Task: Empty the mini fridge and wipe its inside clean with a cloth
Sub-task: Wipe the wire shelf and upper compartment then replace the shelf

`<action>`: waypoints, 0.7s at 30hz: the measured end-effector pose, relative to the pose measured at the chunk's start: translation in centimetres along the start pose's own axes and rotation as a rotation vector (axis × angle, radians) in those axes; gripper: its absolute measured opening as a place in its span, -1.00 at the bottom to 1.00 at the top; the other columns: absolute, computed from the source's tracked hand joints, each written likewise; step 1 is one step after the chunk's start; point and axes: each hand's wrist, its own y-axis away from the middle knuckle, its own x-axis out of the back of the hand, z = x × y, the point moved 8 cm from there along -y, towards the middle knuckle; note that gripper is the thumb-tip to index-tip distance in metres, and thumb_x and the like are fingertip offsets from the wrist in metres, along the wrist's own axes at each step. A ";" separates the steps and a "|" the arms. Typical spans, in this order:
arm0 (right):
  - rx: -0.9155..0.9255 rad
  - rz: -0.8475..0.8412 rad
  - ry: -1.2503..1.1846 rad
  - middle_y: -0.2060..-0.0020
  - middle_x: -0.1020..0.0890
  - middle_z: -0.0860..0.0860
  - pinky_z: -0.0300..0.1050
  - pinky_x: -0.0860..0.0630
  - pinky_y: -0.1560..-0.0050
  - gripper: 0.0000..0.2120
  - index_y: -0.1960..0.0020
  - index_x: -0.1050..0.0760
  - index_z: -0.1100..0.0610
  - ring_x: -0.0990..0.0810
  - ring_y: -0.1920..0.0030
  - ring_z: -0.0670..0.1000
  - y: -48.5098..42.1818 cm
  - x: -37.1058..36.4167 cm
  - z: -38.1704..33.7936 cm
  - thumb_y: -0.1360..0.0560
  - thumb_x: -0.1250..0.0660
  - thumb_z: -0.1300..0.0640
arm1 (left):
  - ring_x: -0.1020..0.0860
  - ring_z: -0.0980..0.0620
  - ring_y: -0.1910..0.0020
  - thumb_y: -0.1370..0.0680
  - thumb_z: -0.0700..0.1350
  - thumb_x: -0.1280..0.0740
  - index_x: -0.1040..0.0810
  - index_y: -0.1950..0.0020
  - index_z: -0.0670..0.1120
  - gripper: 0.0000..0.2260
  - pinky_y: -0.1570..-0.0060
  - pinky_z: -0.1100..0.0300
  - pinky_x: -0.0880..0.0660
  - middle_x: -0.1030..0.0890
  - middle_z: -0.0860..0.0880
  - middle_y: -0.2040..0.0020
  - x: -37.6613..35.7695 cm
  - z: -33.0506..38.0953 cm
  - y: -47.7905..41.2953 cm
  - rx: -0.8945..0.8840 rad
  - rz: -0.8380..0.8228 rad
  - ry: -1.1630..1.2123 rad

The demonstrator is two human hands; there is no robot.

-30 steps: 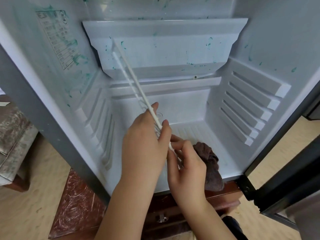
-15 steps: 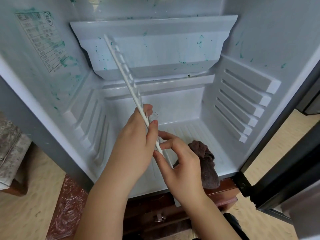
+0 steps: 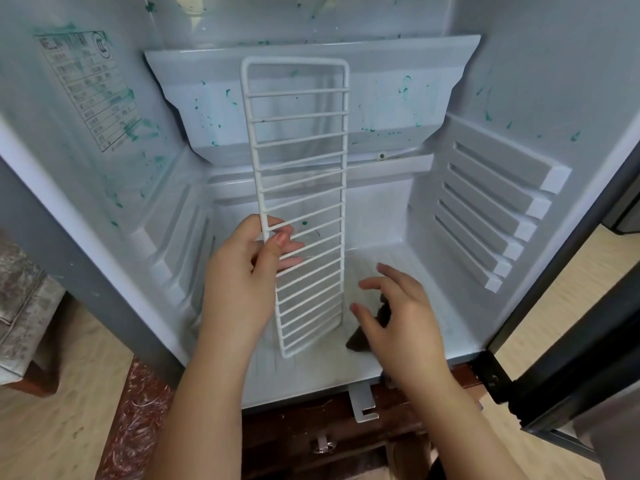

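Fingers of left hand [image 3: 239, 282] pinch wire shelf [image 3: 304, 188]; right hand [image 3: 401, 317] fingers spread over cloth [image 3: 356, 342].

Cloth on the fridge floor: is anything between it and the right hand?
Nothing visible. The right hand is spread right over the brown cloth; the wire rack, held by the left hand, stands left of both.
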 end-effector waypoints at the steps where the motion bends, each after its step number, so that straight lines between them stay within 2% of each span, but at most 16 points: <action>1: -0.059 -0.106 0.110 -0.43 -0.34 -0.03 -0.05 -0.22 -0.45 -0.60 -0.28 -0.47 -0.02 -0.19 -0.45 -0.03 -0.1 -0.3 1.2 -0.47 -0.40 -0.04 | -0.68 0.05 0.11 -0.62 -0.23 -0.22 -0.54 0.06 0.00 -0.82 0.15 0.28 -0.58 -0.67 0.01 0.13 0.1 -0.2 -0.1 0.012 0.013 0.025; 4: -0.160 -0.439 0.349 -0.55 0.00 -0.06 0.00 0.04 -0.53 -0.32 -0.51 -0.14 -0.09 0.11 -0.54 0.02 0.7 -1.7 4.4 -0.48 -0.31 -0.19 | -0.68 0.09 0.15 -0.62 -0.21 -0.21 -0.54 0.04 -0.05 -0.86 0.23 0.35 -0.54 -0.66 -0.03 0.09 0.5 -0.9 -0.4 0.056 0.054 0.089; 6: -0.164 -0.503 0.359 -0.54 0.13 -0.10 -0.03 0.05 -0.52 -0.32 -0.53 -0.05 -0.10 0.16 -0.54 0.01 1.1 -2.3 5.2 -0.52 -0.28 -0.18 | -0.68 0.09 0.15 -0.63 -0.20 -0.21 -0.53 0.05 -0.03 -0.86 0.24 0.34 -0.54 -0.65 0.00 0.07 0.8 -1.3 -0.5 0.066 0.089 0.125; 7: -0.147 -0.482 0.358 -0.55 0.12 -0.10 -0.08 0.02 -0.51 -0.37 -0.53 -0.08 -0.08 0.14 -0.54 -0.01 1.1 -2.5 5.2 -0.55 -0.26 -0.13 | -0.68 0.08 0.15 -0.63 -0.19 -0.20 -0.53 0.05 -0.02 -0.85 0.24 0.33 -0.54 -0.65 -0.01 0.06 0.9 -1.5 -0.5 0.072 0.101 0.142; 11: -0.100 -0.217 0.317 -0.45 -0.29 -0.06 -0.18 -0.24 -0.35 -0.69 -0.32 -0.48 0.00 -0.19 -0.42 0.01 0.2 -2.1 5.2 -0.59 -0.24 0.09 | -0.68 0.00 0.16 -0.64 -0.18 -0.17 -0.52 0.03 -0.06 -0.85 0.26 0.33 -0.53 -0.67 -0.14 0.07 0.2 -2.4 -0.4 0.122 0.086 0.200; 13: -0.139 -0.048 0.184 -0.32 -0.47 -0.04 -0.28 -0.29 -0.21 -0.75 -0.22 -0.57 0.05 -0.35 -0.31 0.03 -0.4 -1.1 5.0 -0.58 -0.26 0.16 | -0.68 -0.02 0.16 -0.65 -0.17 -0.16 -0.52 0.03 -0.06 -0.84 0.26 0.33 -0.53 -0.68 -0.14 0.09 -0.6 -2.6 -0.3 0.129 0.065 0.218; 15: -0.181 0.169 -0.024 -0.20 -0.53 -0.06 -0.38 -0.31 -0.15 -0.77 -0.18 -0.59 0.08 -0.46 -0.24 -0.01 -1.1 1.4 3.7 -0.55 -0.29 0.21 | -0.68 -0.03 0.14 -0.65 -0.17 -0.16 -0.53 0.01 -0.07 -0.84 0.24 0.31 -0.54 -0.67 -0.15 0.05 -1.2 -2.6 -0.3 0.122 0.049 0.222; 16: -0.134 0.295 -0.101 -0.18 -0.53 -0.06 -0.41 -0.33 -0.18 -0.76 -0.18 -0.59 0.11 -0.48 -0.22 -0.05 -1.4 3.1 2.0 -0.54 -0.31 0.24 | -0.68 -0.04 0.13 -0.65 -0.17 -0.16 -0.53 0.00 -0.06 -0.84 0.22 0.29 -0.55 -0.67 -0.16 0.03 -1.3 -2.7 -0.4 0.117 0.046 0.223; 18: 0.098 0.506 -0.177 -0.20 -0.52 -0.01 -0.35 -0.36 -0.27 -0.72 -0.21 -0.55 0.18 -0.47 -0.24 -0.10 -1.7 6.3 -3.1 -0.51 -0.33 0.32 | -0.68 -0.05 0.12 -0.65 -0.16 -0.16 -0.54 -0.02 -0.05 -0.84 0.18 0.22 -0.57 -0.67 -0.16 0.03 -1.5 -2.9 -0.7 0.106 0.049 0.215; 19: 0.230 0.558 -0.208 -0.22 -0.51 0.00 -0.31 -0.37 -0.28 -0.67 -0.25 -0.51 0.19 -0.47 -0.27 -0.11 -1.9 7.1 -5.9 -0.50 -0.32 0.35 | -0.68 -0.04 0.13 -0.65 -0.16 -0.16 -0.54 -0.02 -0.04 -0.83 0.16 0.20 -0.57 -0.69 -0.12 0.07 -1.6 -3.0 -0.8 0.098 0.049 0.203; 21: 0.425 0.538 -0.281 -0.24 -0.49 0.00 -0.29 -0.39 -0.26 -0.59 -0.30 -0.42 0.20 -0.45 -0.30 -0.14 -3.3 6.7 -10.6 -0.48 -0.31 0.41 | -0.67 0.06 0.23 -0.65 -0.19 -0.15 -0.54 -0.01 -0.04 -0.82 0.22 0.27 -0.54 -0.69 -0.01 0.22 -1.9 -2.8 -1.2 0.073 0.052 0.182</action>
